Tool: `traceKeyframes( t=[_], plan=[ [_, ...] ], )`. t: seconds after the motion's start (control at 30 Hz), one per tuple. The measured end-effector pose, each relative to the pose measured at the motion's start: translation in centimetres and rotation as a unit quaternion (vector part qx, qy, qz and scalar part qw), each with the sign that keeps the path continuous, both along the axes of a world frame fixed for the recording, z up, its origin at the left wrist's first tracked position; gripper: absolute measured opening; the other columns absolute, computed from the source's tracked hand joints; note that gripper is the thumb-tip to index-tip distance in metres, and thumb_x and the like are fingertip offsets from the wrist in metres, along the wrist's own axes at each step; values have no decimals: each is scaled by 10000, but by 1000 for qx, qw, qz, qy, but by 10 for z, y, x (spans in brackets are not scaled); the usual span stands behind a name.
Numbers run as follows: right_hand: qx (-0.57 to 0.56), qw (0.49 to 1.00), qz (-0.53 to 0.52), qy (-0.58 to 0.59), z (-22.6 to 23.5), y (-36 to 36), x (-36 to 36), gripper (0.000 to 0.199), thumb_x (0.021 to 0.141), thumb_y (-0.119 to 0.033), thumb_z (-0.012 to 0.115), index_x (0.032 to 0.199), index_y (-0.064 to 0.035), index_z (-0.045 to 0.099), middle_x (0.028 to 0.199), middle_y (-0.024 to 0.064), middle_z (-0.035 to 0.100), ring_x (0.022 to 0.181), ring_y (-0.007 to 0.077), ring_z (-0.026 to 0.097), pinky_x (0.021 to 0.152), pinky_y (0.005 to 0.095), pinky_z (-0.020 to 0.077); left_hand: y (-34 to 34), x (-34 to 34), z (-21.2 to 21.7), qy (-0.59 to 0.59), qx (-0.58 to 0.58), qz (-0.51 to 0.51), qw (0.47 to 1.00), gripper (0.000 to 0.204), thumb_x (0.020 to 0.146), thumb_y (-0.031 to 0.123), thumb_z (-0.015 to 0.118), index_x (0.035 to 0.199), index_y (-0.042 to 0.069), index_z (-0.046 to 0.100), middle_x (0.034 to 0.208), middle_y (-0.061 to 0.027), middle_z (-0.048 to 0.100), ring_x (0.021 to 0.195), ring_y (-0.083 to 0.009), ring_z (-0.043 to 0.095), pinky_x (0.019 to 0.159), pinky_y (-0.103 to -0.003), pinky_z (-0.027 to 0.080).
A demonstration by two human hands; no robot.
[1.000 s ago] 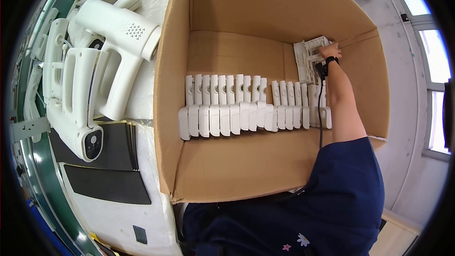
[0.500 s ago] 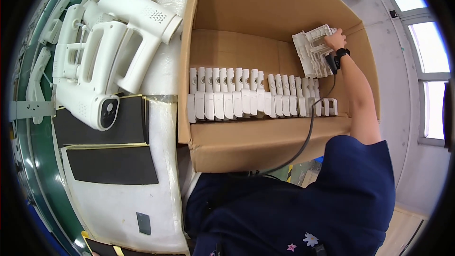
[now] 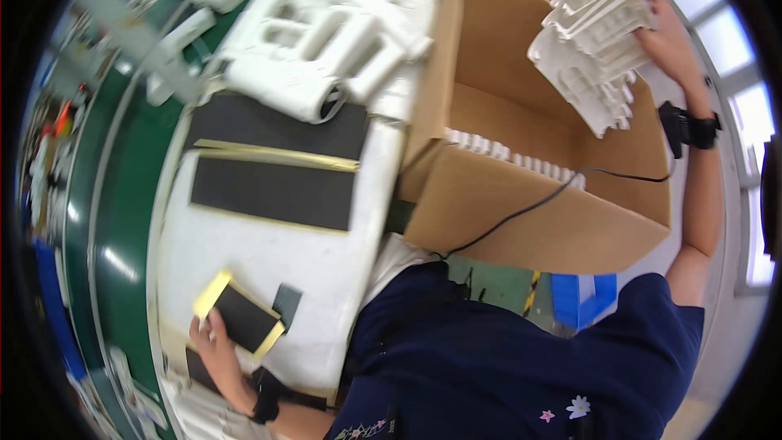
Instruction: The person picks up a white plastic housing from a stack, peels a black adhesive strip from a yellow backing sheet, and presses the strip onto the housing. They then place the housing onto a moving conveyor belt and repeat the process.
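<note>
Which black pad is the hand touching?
The small black pad with the yellow edge, under the left hand at the bench's near end. The two long black pads lie farther up, untouched.

Matt white plastic over plain brown cardboard

The moulded parts (image 3: pixel 599 61) look smooth and matt; the carton (image 3: pixel 538 220) is dull corrugated board; the black pad (image 3: pixel 243 318) appears soft foam, yellow paper-edged

White worktable (image 3: pixel 269 265) at centre; green conveyor belt (image 3: pixel 122 220) along left edge; bright windows (image 3: pixel 733 57) at right; green floor (image 3: pixel 497 281) below; blue crate (image 3: pixel 582 297).
</note>
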State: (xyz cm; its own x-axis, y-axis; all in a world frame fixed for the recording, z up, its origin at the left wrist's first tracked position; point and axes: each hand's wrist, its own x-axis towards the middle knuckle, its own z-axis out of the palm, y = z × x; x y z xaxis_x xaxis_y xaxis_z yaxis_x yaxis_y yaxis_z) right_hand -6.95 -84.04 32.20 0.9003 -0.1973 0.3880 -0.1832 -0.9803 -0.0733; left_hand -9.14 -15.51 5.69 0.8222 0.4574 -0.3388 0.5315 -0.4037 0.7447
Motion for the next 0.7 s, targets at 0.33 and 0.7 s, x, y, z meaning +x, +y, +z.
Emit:
traceKeyframes(
  t=[0.33,0.7],
  plan=[
    [-62,889,442,-98,39,416,93,642,800,-133,745,1336,12,423,1186,171,571,1119,258,574,967,361,462,-51,-68,108,-325,-398,-154,844,364,983,115,547,1333,24,502,1331,-95,536,1214,-184,512,988,-323,436],
    [29,512,856,-66,22,649,22,800,703,-111,789,1366,9,357,1247,193,511,1205,297,513,1024,396,414,58,-173,155,-337,-732,82,586,1033,888,751,404,1475,-76,208,1456,-306,329,1385,-450,312,1082,-652,317]
  ],
)
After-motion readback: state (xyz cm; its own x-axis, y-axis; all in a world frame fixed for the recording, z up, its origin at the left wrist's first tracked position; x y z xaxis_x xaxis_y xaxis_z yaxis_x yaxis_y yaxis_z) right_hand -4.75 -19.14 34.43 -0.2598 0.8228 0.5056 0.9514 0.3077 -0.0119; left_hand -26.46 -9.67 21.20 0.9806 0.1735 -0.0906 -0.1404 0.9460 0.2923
